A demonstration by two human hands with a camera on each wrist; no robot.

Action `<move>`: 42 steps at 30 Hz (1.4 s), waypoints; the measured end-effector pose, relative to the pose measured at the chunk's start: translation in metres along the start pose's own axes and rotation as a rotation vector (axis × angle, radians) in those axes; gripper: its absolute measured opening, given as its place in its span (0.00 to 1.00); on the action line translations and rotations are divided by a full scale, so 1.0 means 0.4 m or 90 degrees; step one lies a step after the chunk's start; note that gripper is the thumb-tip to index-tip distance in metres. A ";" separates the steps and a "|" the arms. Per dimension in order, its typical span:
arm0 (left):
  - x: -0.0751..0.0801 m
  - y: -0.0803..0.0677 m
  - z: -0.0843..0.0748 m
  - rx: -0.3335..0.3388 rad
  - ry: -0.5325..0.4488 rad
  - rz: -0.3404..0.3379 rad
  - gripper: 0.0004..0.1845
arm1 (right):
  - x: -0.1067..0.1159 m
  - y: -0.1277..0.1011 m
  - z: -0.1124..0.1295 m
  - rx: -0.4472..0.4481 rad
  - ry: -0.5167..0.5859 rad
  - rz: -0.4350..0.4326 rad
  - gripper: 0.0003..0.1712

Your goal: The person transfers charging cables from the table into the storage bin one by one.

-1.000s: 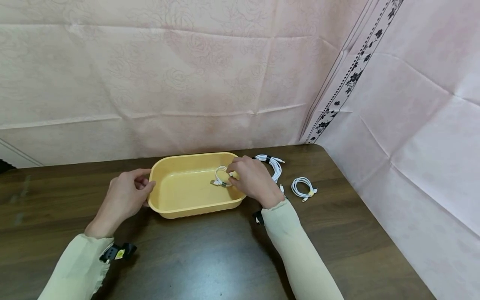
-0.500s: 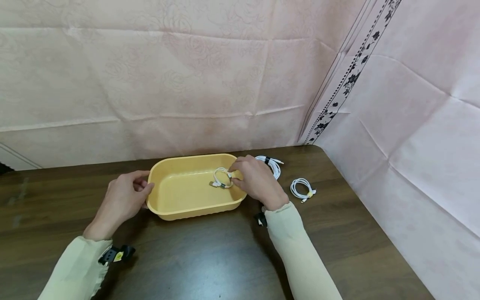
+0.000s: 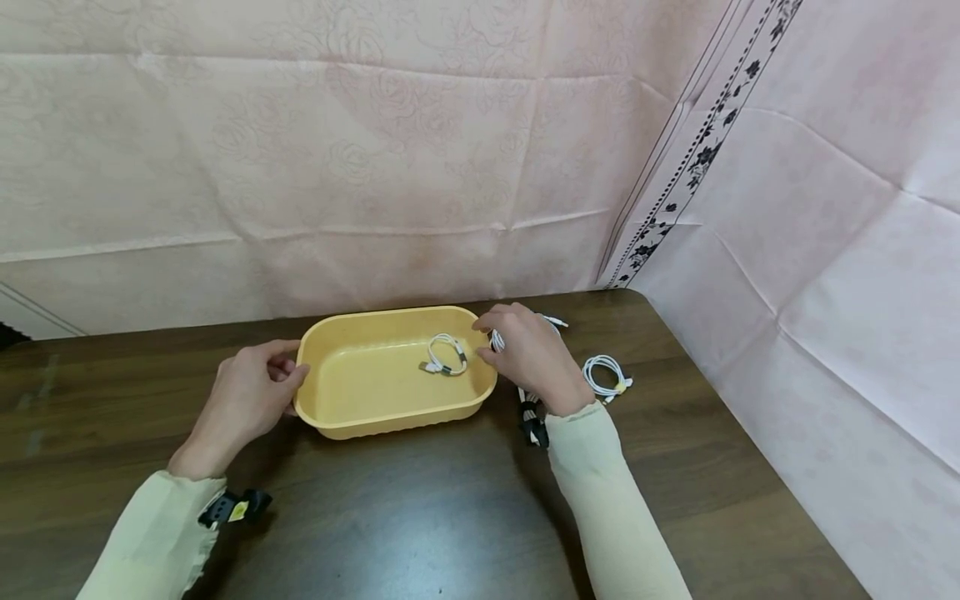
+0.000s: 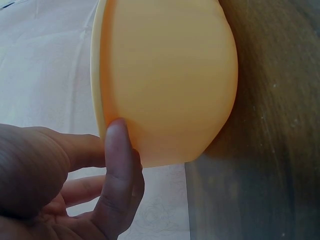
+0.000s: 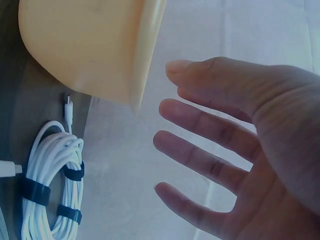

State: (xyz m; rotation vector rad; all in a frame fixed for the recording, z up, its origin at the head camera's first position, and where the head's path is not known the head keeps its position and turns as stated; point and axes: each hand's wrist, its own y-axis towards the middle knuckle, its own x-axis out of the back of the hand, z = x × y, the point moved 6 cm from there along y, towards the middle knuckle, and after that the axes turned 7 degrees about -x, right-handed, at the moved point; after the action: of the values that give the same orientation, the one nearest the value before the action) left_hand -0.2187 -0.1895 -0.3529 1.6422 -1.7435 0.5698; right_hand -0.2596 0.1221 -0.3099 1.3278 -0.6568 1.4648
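Note:
A yellow plastic basin [image 3: 367,379] stands on the table. My left hand [image 3: 251,396] pinches its left rim; the left wrist view shows the fingers [image 4: 119,150] against the outside of the wall. Inside the basin, toward its right end, lies a small coiled white USB cable [image 3: 433,367]. My right hand [image 3: 528,354] hovers by the basin's right rim, fingers spread and holding nothing. Beyond and partly behind it is a larger white cable bundle with black straps [image 5: 45,162], best seen in the right wrist view.
Right of my right hand, another coiled white cable with a yellow tie [image 3: 620,387] lies on the brown wooden table [image 3: 420,508]. A white plug [image 5: 7,169] shows at the right wrist view's left edge. Patterned cloth [image 3: 360,167] hangs behind the table and along its right side.
My right hand has let go of the small USB cable and moved right, out of the basin to beyond its rim. The left hand stays on the left rim.

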 end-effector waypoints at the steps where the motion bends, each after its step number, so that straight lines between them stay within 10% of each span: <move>1: -0.001 0.000 0.000 0.001 -0.002 0.001 0.24 | 0.002 0.000 -0.003 -0.004 0.004 0.001 0.17; 42: -0.003 0.001 0.001 0.020 -0.001 0.006 0.24 | 0.035 -0.017 -0.124 -0.157 0.051 0.083 0.22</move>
State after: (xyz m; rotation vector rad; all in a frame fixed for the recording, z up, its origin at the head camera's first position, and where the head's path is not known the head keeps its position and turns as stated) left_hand -0.2191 -0.1888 -0.3540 1.6574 -1.7530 0.6039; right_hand -0.2714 0.1727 -0.3106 1.0469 -0.8548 1.4787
